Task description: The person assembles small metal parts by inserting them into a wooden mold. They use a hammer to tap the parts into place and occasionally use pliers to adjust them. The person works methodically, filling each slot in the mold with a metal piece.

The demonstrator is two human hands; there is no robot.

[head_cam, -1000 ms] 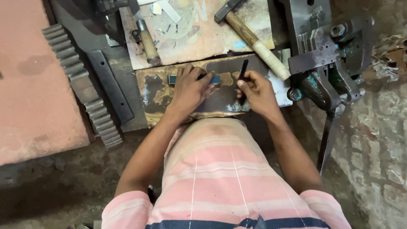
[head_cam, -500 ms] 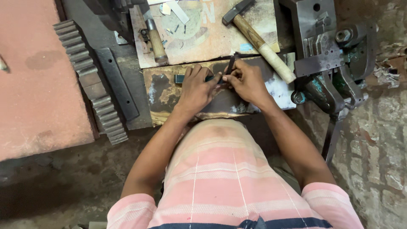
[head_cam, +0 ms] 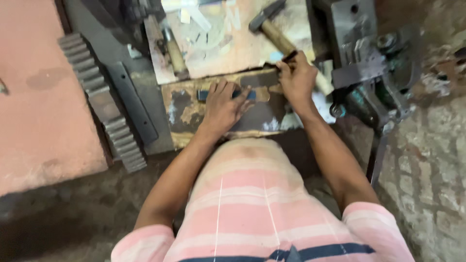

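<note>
Left hand (head_cam: 221, 104) spread flat, pinning small blue metal bar (head_cam: 204, 94) on rusty plate (head_cam: 179, 109). Right hand (head_cam: 296, 77) closed round thin dark tool (head_cam: 290, 56) beside hammer (head_cam: 272, 29). Bar probably stiff, light, prone to sliding; press mid-length.

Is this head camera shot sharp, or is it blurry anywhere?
Head view: soft all over, with motion smear strongest at the right edge around the dark metal vise; the left hand and right hand lack crisp edges; lighting is even, without glare.
</note>
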